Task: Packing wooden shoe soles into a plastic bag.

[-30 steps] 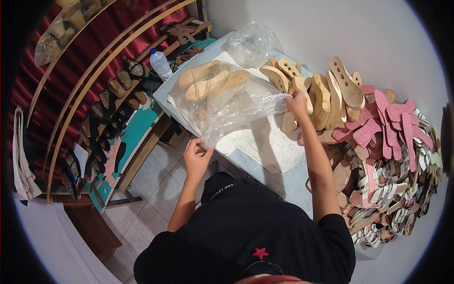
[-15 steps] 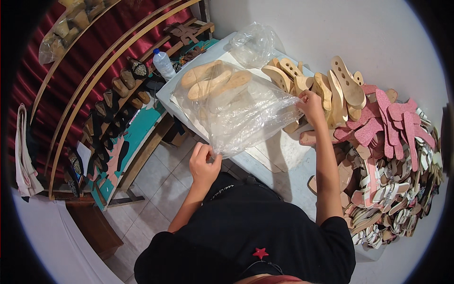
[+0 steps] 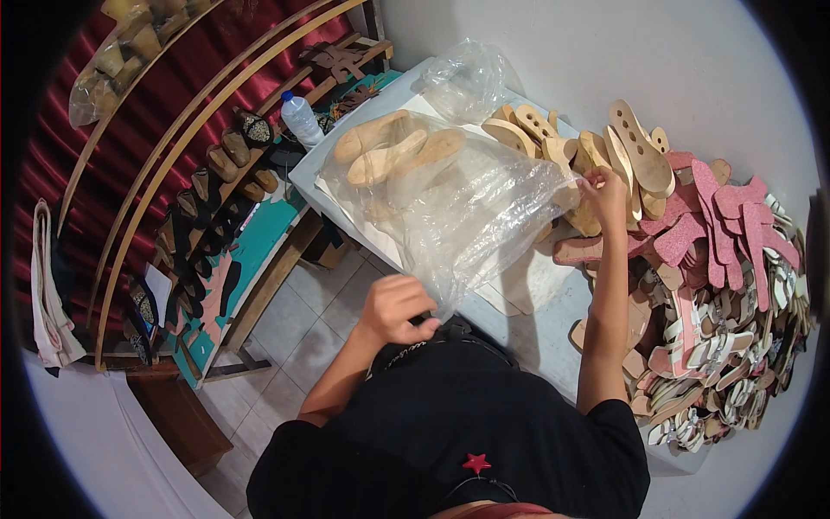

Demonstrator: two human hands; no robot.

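Bag [image 3: 471,216] (clear plastic) between both hands.

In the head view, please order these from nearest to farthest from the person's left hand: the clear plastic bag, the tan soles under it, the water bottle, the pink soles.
1. Clear plastic bag: the left hand grips its near corner.
2. Tan soles: on the table, beyond the hand.
3. Water bottle: farther, at the table's far left corner.
4. Pink soles: far right, past the right hand.

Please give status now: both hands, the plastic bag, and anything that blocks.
Left hand grips clear plastic bag at near corner; right hand pinches far edge. Bag stretched above white table, soles showing through it. Pile of wooden soles crowds right hand.
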